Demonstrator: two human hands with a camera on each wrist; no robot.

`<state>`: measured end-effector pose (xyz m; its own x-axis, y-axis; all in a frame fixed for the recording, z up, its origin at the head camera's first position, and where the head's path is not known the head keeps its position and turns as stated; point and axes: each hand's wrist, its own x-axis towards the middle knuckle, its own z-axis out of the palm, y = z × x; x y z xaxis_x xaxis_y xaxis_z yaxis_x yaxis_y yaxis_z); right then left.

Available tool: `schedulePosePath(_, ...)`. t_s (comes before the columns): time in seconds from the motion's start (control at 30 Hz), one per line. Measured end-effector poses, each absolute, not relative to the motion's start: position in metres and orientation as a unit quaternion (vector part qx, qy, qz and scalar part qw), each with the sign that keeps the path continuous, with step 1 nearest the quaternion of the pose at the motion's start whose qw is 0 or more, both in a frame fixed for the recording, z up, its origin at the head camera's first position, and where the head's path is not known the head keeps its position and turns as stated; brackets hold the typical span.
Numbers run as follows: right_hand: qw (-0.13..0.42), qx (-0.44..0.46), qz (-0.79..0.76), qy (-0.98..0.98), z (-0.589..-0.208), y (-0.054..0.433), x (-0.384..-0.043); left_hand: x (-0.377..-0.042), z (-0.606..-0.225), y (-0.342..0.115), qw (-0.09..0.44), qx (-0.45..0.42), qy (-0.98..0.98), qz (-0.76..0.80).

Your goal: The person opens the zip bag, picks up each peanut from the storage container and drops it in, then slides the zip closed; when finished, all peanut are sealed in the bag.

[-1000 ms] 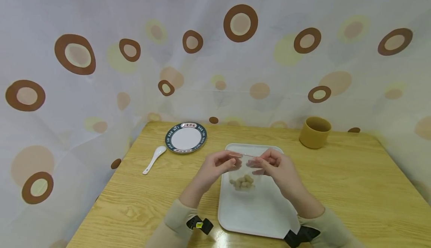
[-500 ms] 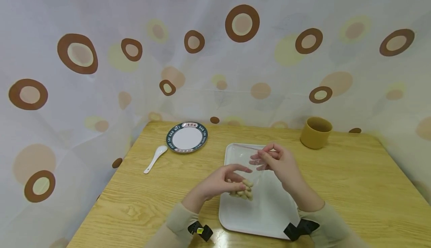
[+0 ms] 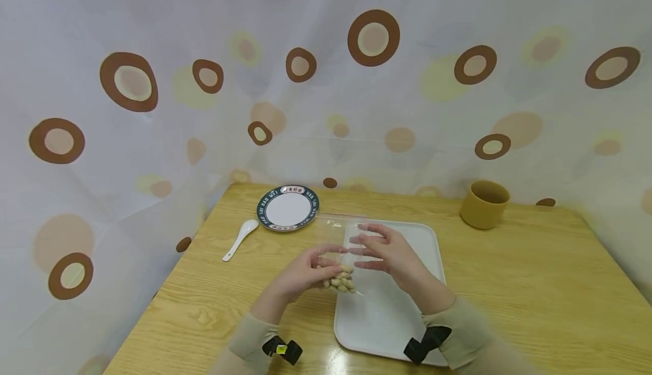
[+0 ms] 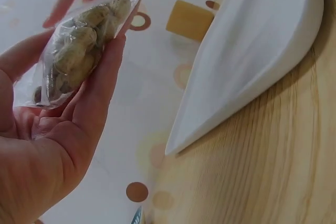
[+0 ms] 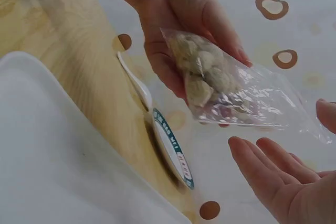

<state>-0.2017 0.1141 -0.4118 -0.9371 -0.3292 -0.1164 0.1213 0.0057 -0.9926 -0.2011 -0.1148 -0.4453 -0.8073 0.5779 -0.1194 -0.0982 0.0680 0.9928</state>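
Observation:
A clear plastic bag of peanuts (image 3: 340, 281) is held up over the left edge of the white tray (image 3: 379, 321). My left hand (image 3: 299, 277) grips its filled lower end, thumb on the near side and fingers behind, as the bag (image 4: 79, 51) in the left wrist view shows. The bag's peanut-free upper part stretches away from the peanuts. My right hand (image 3: 393, 257) is just to the right, fingers spread and fairly straight. In the right wrist view this hand (image 5: 294, 187) has its fingertips close below the loose end of the bag (image 5: 212, 77).
A white spoon (image 3: 240, 239) lies at the left of the wooden table (image 3: 530, 284). Behind it is a plate with a dark patterned rim (image 3: 263, 216). A mustard-yellow cup (image 3: 481, 208) stands at the back right, before a spotted curtain (image 3: 433, 109).
My left hand let go of the bag's top edge and took hold of the peanut-filled end, carrying it leftward. My right hand released its pinch on the top and spread its fingers.

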Motion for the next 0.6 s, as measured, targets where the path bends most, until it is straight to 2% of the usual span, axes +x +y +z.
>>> schedulePosePath(0.1, 0.170, -0.056, -0.691, 0.700, -0.421, 0.096, -0.199, -0.203, -0.450, -0.130, 0.243, 0.163, 0.682, 0.670)
schedulePosePath(0.33, 0.142, -0.002, -0.690, 0.710, -0.443, 0.047, -0.194, -0.202, -0.461, -0.168, 0.247, 0.112, 0.688, 0.673)
schedulePosePath(0.6, 0.146, 0.033, -0.701, 0.697, -0.463, 0.029, -0.193, -0.204, -0.472, -0.184, 0.250, 0.064, 0.691, 0.675)
